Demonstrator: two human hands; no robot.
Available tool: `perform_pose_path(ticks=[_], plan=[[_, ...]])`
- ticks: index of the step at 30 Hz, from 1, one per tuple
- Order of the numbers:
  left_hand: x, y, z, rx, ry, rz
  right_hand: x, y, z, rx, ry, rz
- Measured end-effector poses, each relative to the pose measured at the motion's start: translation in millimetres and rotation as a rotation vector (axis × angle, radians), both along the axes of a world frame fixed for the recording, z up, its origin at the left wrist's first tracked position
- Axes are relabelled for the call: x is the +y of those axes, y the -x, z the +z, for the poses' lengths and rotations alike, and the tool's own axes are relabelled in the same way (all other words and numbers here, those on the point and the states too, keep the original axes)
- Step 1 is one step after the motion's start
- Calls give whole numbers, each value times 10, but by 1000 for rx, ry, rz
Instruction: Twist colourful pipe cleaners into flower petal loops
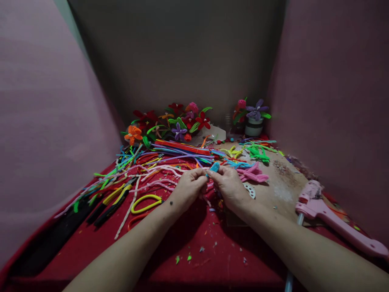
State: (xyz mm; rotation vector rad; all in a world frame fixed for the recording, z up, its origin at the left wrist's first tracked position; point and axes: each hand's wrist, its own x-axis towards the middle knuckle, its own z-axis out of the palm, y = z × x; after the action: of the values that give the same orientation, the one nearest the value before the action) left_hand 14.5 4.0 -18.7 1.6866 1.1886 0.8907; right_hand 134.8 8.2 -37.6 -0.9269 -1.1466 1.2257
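Red cloth covered the work surface between pinkish side panels, with a dark backdrop at the far side. In the head view, we found the small blue fuzzy piece near the middle, raised between both hands. Our left hand pinched about its near end, and our right hand gripped beside it with thumb and fingers. We judged this a shaping step, perhaps bending or twisting; further shaping would call for a steady pinch on one side while the other turned or pressed.

Loose fuzzy stems spread to the left and beyond our hands; pink loops and green pieces lay to the right. We had pliers and a yellow handle loop at left, and a pink glue gun at near right. Fuzzy flowers stood at the far side.

Our fingers covered the blue piece's near end, so we could not tell whether it was twisted or joined. Our left wrist hid what the yellow loop belonged to, our right forearm crossed the glue stick, and dim light blurred the far clutter.
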Motion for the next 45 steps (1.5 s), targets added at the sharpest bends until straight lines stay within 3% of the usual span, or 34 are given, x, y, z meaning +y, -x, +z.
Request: perform_pose_path(ticks=[6, 19, 25, 34, 42, 45], plan=[[1, 55, 35, -98, 40, -2, 12, -27, 45, -20, 15, 46], [33, 148, 55, -266, 228, -185, 12, -19, 34, -2, 51, 122], [69, 176, 38, -326, 306, -166, 19, -22, 31, 16, 58, 137], [39, 194, 83, -242, 330, -222, 68, -80, 43, 65, 58, 80], [51, 218, 66, -395, 542, -300, 50, -104, 142, -81, -70, 60], [37, 204, 50, -391, 544, -297, 29, -104, 138, -243, -164, -94]])
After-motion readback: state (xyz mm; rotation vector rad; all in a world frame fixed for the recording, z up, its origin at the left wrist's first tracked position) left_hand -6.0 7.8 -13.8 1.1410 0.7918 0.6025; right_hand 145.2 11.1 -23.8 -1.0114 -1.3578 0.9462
